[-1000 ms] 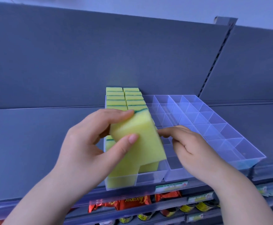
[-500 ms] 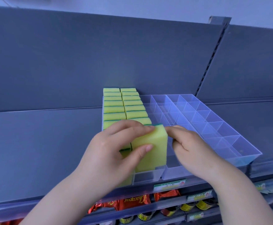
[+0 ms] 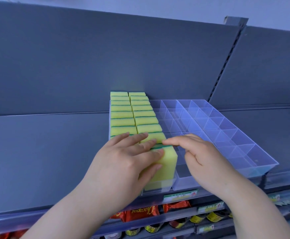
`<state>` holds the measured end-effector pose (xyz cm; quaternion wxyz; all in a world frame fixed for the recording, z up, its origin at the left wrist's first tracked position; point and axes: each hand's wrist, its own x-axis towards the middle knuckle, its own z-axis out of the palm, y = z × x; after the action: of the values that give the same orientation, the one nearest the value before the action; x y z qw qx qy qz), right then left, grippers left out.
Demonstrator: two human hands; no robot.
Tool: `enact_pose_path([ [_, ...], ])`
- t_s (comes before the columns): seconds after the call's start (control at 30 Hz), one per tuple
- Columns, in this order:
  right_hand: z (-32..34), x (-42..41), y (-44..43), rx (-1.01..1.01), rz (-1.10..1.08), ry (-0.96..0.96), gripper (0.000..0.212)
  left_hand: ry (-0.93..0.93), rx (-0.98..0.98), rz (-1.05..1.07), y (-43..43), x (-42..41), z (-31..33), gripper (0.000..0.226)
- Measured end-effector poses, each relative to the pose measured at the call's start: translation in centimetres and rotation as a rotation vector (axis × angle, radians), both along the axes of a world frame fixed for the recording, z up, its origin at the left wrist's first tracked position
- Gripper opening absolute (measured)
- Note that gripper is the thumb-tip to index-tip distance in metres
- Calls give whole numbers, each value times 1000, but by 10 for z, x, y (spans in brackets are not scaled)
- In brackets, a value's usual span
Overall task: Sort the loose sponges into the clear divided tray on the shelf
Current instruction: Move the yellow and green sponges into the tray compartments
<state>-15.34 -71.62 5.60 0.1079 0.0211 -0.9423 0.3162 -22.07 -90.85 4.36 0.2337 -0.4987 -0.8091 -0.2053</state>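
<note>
Yellow sponge (image 3: 168, 163) under the left hand (image 3: 123, 163)

Red snack packets (image 3: 140, 213), jars (image 3: 211, 216) below

One wide-angle camera, worn on the head, faces forward and slightly down onto a flat grey metal shelf (image 3: 46, 161). It sits close: the clear plastic divided tray (image 3: 244, 145) fills the middle. The grey back panel (image 3: 106, 57) spans the upper half, and red snack packets (image 3: 140, 213) line the bottom edge.
</note>
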Motion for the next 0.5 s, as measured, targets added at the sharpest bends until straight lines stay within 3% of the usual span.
enact_pose_path([
  [0.33, -9, 7, -10, 31, -46, 42, 63, 86, -103, 1, -1, 1, -3, 33],
  [0.5, -15, 7, -16, 147, -49, 49, 65, 151, 1, -83, -3, -1, -3, 28],
])
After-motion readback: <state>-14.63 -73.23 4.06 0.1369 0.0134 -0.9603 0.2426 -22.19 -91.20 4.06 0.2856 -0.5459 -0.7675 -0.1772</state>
